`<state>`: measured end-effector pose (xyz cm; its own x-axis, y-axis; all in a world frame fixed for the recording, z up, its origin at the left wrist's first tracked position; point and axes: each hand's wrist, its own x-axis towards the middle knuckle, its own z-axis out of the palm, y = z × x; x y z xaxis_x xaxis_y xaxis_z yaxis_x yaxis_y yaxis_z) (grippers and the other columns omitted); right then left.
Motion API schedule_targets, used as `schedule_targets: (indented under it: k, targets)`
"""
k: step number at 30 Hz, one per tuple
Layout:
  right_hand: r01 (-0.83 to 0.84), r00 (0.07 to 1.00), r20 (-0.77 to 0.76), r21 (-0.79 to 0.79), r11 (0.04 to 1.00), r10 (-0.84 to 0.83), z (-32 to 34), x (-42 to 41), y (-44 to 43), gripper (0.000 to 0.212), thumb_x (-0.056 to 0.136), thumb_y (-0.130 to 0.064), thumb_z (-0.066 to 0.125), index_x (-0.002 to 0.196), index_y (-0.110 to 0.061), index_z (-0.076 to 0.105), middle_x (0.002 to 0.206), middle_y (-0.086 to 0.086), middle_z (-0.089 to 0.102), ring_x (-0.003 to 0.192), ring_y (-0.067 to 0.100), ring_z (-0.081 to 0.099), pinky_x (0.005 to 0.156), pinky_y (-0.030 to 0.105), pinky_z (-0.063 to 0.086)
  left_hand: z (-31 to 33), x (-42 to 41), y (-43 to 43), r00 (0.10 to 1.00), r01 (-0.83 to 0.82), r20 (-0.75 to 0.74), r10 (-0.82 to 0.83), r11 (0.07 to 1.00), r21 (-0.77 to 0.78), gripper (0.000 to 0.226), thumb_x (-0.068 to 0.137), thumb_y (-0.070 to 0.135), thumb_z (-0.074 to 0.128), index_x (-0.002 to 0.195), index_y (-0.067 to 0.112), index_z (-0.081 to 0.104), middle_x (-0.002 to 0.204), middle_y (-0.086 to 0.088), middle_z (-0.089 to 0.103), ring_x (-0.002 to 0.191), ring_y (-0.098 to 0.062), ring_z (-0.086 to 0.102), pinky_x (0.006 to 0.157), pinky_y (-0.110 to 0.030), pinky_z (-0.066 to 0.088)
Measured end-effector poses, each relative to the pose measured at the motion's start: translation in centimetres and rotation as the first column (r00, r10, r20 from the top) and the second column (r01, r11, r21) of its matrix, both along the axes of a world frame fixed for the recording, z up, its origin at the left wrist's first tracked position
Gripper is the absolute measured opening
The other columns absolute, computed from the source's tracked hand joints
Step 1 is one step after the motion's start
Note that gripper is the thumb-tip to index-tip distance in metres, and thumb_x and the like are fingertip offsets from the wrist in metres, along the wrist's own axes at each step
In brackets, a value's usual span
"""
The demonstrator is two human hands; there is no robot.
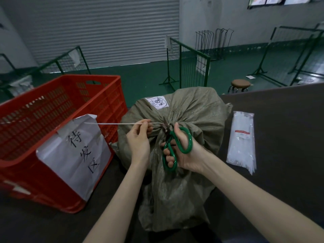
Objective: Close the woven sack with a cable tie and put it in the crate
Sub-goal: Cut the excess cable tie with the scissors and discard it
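One red crate [57, 123] beside sack [184, 109]; tie packet [241, 141] right.

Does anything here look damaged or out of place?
The paper sign taped to the red crate is crumpled and torn along its top edge, hanging crookedly. Otherwise nothing stands out.

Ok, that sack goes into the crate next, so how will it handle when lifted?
The woven sack looks bulging and rounded, so probably bulky for one hand. Its cloth creases at the tied neck, so likely floppy, sagging when lifted. Weight cannot be told.
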<state>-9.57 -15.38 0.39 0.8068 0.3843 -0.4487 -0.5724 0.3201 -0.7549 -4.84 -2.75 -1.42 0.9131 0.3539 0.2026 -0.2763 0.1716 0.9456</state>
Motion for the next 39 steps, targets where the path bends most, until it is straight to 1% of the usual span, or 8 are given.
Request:
schedule_targets:
  k: [6, 10, 18, 24, 30, 33, 36, 39]
  targets:
    - [-0.015, 0.994, 0.104, -0.153, 0.988, 0.031, -0.7, 0.6, -0.3, 0.072, 0.078, -0.077, 0.034, 0.095, -0.008, 0.049, 0.061, 0.003, 0.042, 0.042, 0.014, 0.041, 0.04, 0.021, 0.039, -0.3, 0.2, 0.2, 1.0, -0.01, -0.006, 0.01, 1.0, -0.012, 0.019, 0.093, 0.0, 0.047, 0.088, 0.002, 0.065, 0.073, -0.003, 0.062, 0.058, 0.004, 0.059, 0.061, -0.009, 0.048]
    - [0.002, 0.978, 0.203, -0.19, 0.982, 0.037, -1.4, 0.7, -0.8, 0.066, 0.081, -0.071, 0.039, 0.098, -0.008, 0.049, 0.06, 0.006, 0.038, 0.037, 0.014, 0.038, 0.037, 0.02, 0.036, -0.4, 0.4, 0.4, 1.0, -0.011, -0.019, 0.011, 0.999, -0.031, 0.023, 0.094, 0.0, 0.047, 0.08, 0.008, 0.064, 0.071, -0.001, 0.061, 0.055, 0.004, 0.057, 0.059, -0.009, 0.047]
    - [0.135, 0.929, 0.365, -0.175, 0.975, -0.063, -2.6, 0.7, -1.6, 0.061, 0.072, -0.059, 0.059, 0.088, -0.001, 0.057, 0.045, 0.005, 0.04, 0.027, 0.011, 0.036, 0.03, 0.018, 0.034, -0.8, 0.7, 0.2, 0.999, -0.033, -0.03, 0.031, 0.997, -0.07, 0.03, 0.094, 0.003, 0.046, 0.074, 0.015, 0.064, 0.07, 0.001, 0.061, 0.058, 0.001, 0.057, 0.061, -0.014, 0.047]
    - [0.134, 0.911, 0.407, -0.133, 0.982, -0.069, -2.9, 0.0, -2.1, 0.065, 0.073, -0.057, 0.062, 0.098, 0.003, 0.058, 0.051, 0.006, 0.044, 0.028, 0.012, 0.037, 0.03, 0.018, 0.032, -0.7, 0.4, 0.4, 0.998, -0.049, -0.033, 0.046, 0.995, -0.087, 0.029, 0.096, 0.009, 0.046, 0.076, 0.017, 0.065, 0.059, 0.01, 0.063, 0.06, -0.003, 0.056, 0.064, -0.019, 0.046]
    - [0.246, 0.854, 0.503, -0.167, 0.955, -0.132, -1.2, -1.0, -4.7, 0.03, 0.08, -0.036, 0.065, 0.096, -0.011, 0.064, 0.053, 0.003, 0.043, 0.03, 0.012, 0.035, 0.03, 0.017, 0.027, 0.6, -1.3, -1.6, 0.999, 0.016, 0.031, -0.017, 1.0, 0.011, 0.025, 0.097, 0.013, 0.047, 0.077, 0.014, 0.062, 0.055, 0.003, 0.043, 0.05, -0.003, 0.042, 0.054, -0.014, 0.037]
    - [0.403, 0.784, 0.561, -0.134, 0.905, -0.265, -0.8, -0.8, -6.9, 0.031, 0.072, -0.031, 0.071, 0.097, -0.013, 0.066, 0.051, 0.002, 0.045, 0.029, 0.01, 0.037, 0.03, 0.016, 0.027, 1.3, -2.3, -3.7, 0.994, 0.104, 0.031, -0.106, 0.993, 0.053, 0.03, 0.098, 0.013, 0.043, 0.072, 0.013, 0.057, 0.052, 0.001, 0.04, 0.043, -0.001, 0.038, 0.045, -0.012, 0.032]
    - [0.562, 0.712, 0.605, -0.187, 0.806, -0.356, -1.3, -0.6, -9.5, 0.026, 0.076, -0.016, 0.072, 0.101, -0.017, 0.064, 0.067, 0.014, 0.05, 0.04, 0.008, 0.045, 0.035, 0.02, 0.035, 1.1, -3.1, -5.9, 0.977, 0.214, -0.002, -0.215, 0.972, 0.101, 0.036, 0.1, 0.017, 0.041, 0.066, 0.013, 0.053, 0.042, 0.008, 0.041, 0.039, -0.002, 0.036, 0.039, -0.016, 0.031]
    - [0.675, 0.656, 0.682, -0.34, 0.655, -0.322, -3.0, -0.5, -12.7, 0.033, 0.083, -0.003, 0.065, 0.111, -0.02, 0.06, 0.085, 0.013, 0.067, 0.067, 0.006, 0.063, 0.062, 0.018, 0.051, 1.0, -4.1, -7.8, 0.957, 0.282, -0.004, -0.289, 0.932, 0.228, 0.038, 0.099, 0.02, 0.043, 0.063, 0.015, 0.053, 0.044, 0.007, 0.043, 0.039, -0.006, 0.038, 0.039, -0.018, 0.033]
